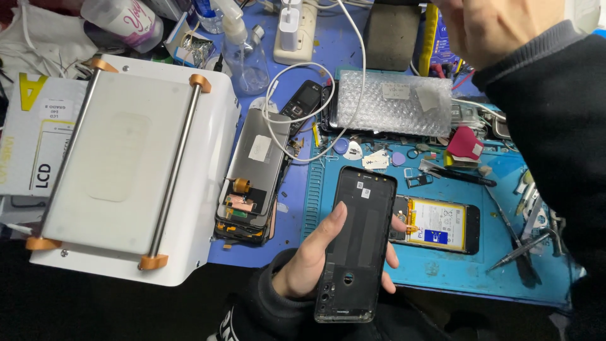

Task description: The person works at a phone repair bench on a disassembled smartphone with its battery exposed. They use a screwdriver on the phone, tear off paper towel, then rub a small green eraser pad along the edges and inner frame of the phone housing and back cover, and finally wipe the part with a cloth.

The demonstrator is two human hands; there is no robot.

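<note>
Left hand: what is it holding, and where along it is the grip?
The left hand holds a black phone back cover around its middle, thumb on one long edge, fingers on the other. The right hand is raised; any hold cannot be told.

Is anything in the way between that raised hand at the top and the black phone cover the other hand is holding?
Nothing visible blocks it. The right hand is raised over the bench's far side, the left hand holds the black back cover near the front edge. The bubble-wrapped pack and small parts lie flat on the blue mat below.

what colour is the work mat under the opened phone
Blue; the work mat beneath the opened phone shows best in the head view.
</note>
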